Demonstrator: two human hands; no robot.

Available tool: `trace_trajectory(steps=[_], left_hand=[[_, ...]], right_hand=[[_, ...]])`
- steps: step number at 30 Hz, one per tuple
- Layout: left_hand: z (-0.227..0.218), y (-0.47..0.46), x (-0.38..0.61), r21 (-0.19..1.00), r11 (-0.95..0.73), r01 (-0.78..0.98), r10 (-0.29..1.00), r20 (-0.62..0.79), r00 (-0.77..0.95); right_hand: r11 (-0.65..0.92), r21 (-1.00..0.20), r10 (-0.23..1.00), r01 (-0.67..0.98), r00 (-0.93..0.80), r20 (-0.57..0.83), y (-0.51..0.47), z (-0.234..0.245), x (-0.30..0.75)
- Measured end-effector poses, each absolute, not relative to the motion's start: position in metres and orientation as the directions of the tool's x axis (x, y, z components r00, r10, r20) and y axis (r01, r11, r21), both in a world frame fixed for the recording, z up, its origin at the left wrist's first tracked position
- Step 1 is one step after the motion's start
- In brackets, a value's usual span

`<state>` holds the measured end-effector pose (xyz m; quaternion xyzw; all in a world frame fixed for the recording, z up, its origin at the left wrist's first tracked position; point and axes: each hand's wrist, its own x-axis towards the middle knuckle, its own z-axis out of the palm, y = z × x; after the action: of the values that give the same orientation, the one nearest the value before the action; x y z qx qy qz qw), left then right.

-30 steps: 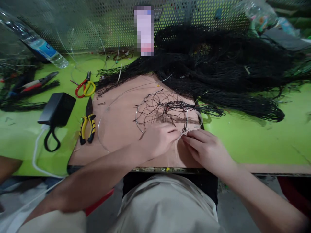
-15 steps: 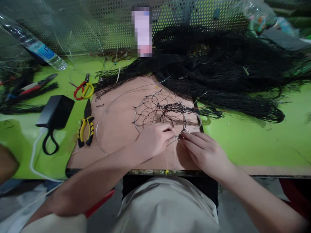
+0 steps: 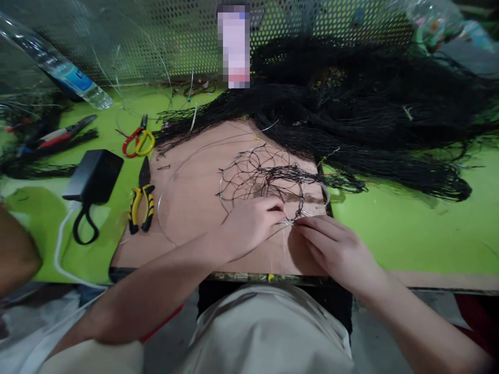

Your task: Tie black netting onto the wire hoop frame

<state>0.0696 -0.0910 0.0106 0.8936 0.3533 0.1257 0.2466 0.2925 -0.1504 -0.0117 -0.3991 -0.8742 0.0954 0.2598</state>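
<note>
A small round piece of black netting is strung on a wire hoop and lies on the brown board. My left hand is closed at the hoop's near edge, thumb and fingers pinching the wire. Facing it from the right, my right hand is also closed, its fingertips pinched on the wire and netting strands at the hoop's lower right. The two sets of fingertips are a short gap apart, with thin wire between them. A long loop of clear line or wire curves across the board to the left.
Yellow-black pliers, red-yellow snips and a black box with a white cable lie left. A large heap of black netting covers the back right. A plastic bottle leans back left. Another person's arm shows at far left.
The whole view has shifted slightly. The fingertips of my two hands are a little farther apart, with more wire showing between them. Both hands stay at the hoop's near edge.
</note>
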Motion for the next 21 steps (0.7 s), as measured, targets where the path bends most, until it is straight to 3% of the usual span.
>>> trace_trajectory(steps=[13,21], left_hand=[[0.006,-0.098,0.078,0.39,-0.727,0.565,0.648,0.121,0.752],[0.006,-0.1,0.08,0.417,-0.705,0.574,0.664,0.101,0.741]], right_hand=[[0.647,-0.419,0.762,0.637,-0.52,0.385,-0.148,-0.007,0.291],[0.657,-0.414,0.753,0.63,-0.529,0.391,-0.147,-0.008,0.292]])
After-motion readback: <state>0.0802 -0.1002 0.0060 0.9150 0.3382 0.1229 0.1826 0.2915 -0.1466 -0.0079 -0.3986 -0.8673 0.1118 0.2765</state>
